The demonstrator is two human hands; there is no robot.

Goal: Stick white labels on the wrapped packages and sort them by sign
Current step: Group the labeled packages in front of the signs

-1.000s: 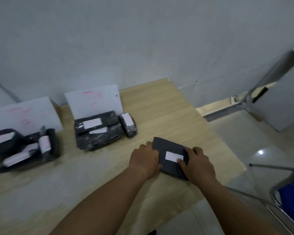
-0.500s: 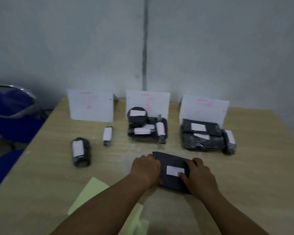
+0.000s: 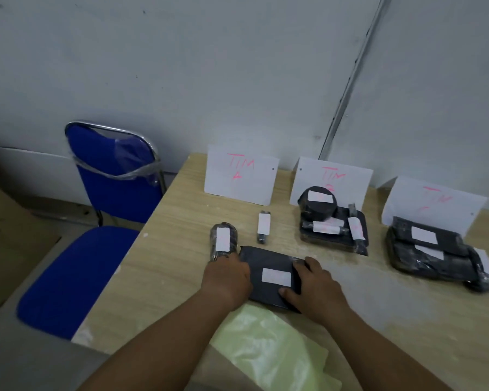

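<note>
1. Flat black package [image 3: 266,259] lay on the woodgrain tabletop [image 3: 164,266]; left hand [image 3: 227,277] and right hand [image 3: 314,285] held its ends, each grip curled closed.
2. Beside the package's far-left corner: glossy wrapped cylinder [image 3: 223,241]; on its near side, pale-green plastic sheet [image 3: 266,342].

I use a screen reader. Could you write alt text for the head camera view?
A left hand and right hand grip a flat black package bearing a white label at a wooden table. Behind stand three white signs with labelled black parcels before each; a blue chair stands left.
</note>
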